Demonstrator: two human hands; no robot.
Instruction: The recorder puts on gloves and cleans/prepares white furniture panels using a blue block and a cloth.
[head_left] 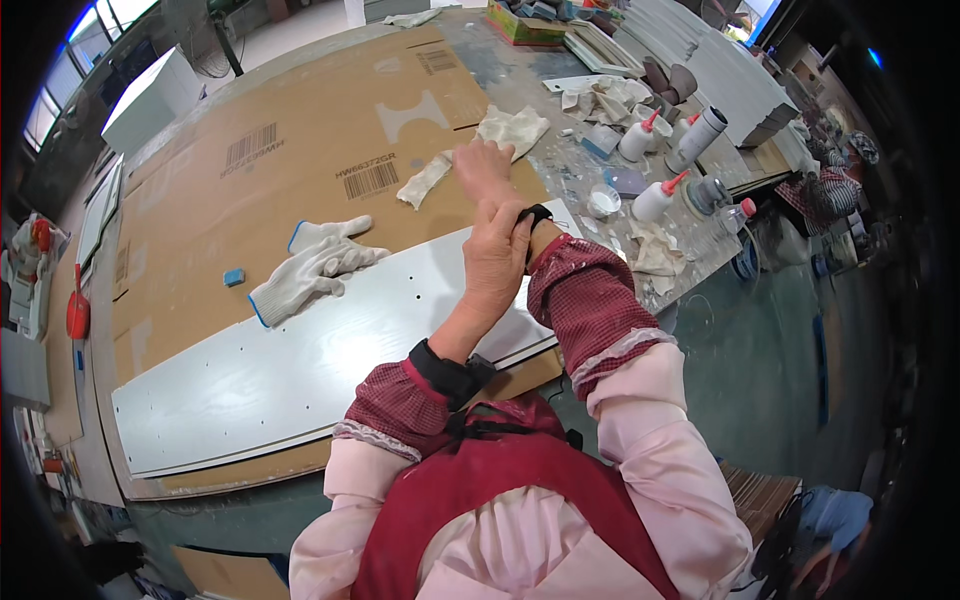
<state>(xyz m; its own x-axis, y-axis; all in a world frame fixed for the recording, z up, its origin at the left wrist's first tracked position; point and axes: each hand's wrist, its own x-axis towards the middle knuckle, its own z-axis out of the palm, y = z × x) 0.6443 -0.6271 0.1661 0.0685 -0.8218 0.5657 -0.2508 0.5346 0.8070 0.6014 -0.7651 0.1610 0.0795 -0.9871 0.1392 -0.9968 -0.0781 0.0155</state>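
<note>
My left hand [491, 255] reaches across to my right wrist, its fingers and thumb closed on the black wrist strap [536, 216] there. Just beyond, my right hand [483, 168] is stretched over the table with its fingers curled in; whatever it may hold is hidden. It is next to a crumpled off-white cloth [515, 130]. Below both arms lies a long white panel [300, 375] with small dark holes. A pair of white knit gloves [315, 268] with blue cuffs rests partly on the panel's far edge. Another black strap [447, 374] is round my left wrist.
Brown cardboard [200, 215] covers much of the table, with a small blue block [234, 277] on it. At right stand white red-tipped squeeze bottles [655, 200], a clear bottle [727, 218] and a round sander [707, 195]. White boards [735, 85] are stacked behind.
</note>
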